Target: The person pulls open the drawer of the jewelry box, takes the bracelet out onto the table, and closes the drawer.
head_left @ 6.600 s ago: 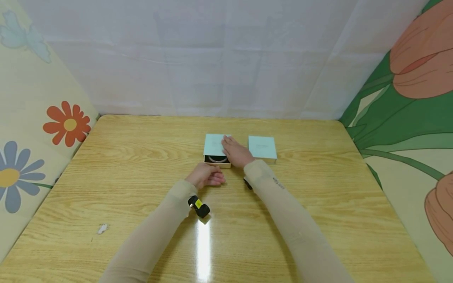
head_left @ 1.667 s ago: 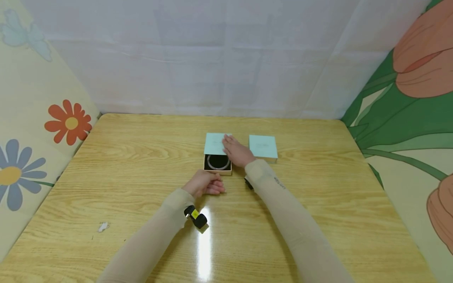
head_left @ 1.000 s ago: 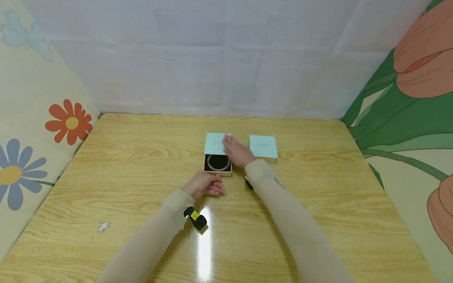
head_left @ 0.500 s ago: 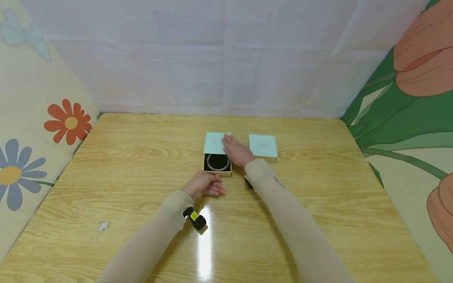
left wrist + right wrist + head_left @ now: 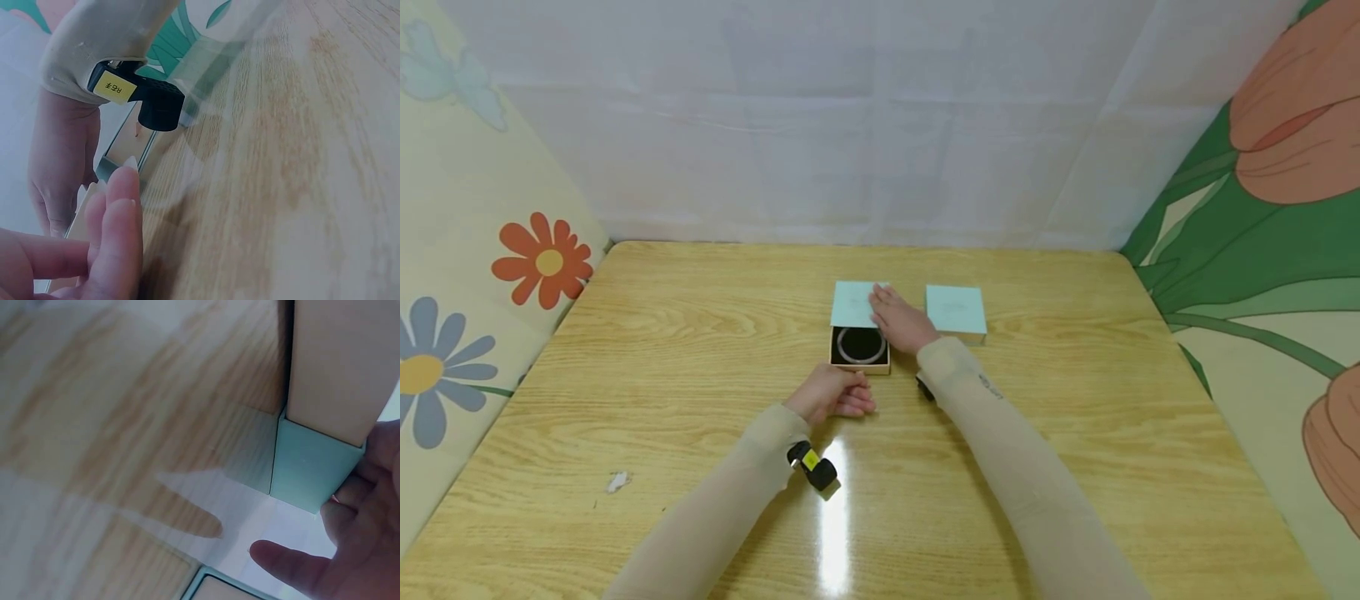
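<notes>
In the head view a mint-green drawer box stands on the table, its sleeve (image 5: 852,303) behind and its beige drawer (image 5: 860,369) slid partway out toward me. A pale round bangle (image 5: 861,345) lies in the drawer's black lining, its far edge close to the sleeve. My right hand (image 5: 904,322) rests on the sleeve's right side with fingers extended; its thumb (image 5: 287,562) sticks out apart from the sleeve. At the drawer's front is my left hand (image 5: 835,392), thumb and forefinger together at the front edge, other fingers loosely bent. The exact pinch is partly hidden.
A second mint-green box (image 5: 956,310) sits shut to the right of the first, beyond my right hand. The wooden table (image 5: 700,317) carries a small white mark (image 5: 618,482) at left. A white cloth backdrop (image 5: 820,125) and flower-patterned panels surround it.
Over the earlier frames my left hand has drawn the drawer toward me, baring more of the bangle. The right hand stays on the sleeve. In the last second hardly anything has moved.
</notes>
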`<action>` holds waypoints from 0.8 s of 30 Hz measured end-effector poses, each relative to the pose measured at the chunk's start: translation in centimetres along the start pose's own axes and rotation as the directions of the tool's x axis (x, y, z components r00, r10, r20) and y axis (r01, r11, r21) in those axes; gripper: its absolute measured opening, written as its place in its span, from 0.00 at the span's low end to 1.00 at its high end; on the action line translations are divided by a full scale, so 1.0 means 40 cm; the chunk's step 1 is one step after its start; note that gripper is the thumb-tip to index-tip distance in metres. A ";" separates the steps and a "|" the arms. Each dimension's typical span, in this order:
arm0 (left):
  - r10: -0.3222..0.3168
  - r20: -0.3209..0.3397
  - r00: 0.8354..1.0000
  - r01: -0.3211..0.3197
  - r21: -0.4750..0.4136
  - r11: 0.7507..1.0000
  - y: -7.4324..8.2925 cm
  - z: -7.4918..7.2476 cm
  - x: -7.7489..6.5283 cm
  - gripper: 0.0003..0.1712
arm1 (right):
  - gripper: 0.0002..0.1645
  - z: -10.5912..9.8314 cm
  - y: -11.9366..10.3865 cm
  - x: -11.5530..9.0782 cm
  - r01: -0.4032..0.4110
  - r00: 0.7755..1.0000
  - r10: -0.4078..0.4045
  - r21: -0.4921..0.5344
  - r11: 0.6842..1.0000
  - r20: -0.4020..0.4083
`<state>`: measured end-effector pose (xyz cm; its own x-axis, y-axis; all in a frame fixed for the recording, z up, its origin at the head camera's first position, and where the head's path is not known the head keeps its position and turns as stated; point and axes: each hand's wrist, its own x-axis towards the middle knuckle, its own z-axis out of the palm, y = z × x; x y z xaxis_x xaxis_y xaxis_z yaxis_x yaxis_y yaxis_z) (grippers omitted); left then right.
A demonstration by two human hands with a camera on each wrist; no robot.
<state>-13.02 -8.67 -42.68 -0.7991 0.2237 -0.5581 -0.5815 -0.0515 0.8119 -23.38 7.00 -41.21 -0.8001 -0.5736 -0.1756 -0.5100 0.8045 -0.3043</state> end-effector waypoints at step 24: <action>-0.005 -0.004 1.000 0.005 0.019 1.000 -0.005 0.000 -0.008 0.10 | 0.31 -0.007 -0.006 -0.006 -0.013 1.000 0.013 0.017 1.000 0.013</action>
<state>-12.66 -8.74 -42.68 -0.7970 0.2202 -0.5624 -0.5822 -0.0320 0.8124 -23.15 6.96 -40.84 -0.8026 -0.5648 -0.1916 -0.4937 0.8094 -0.3180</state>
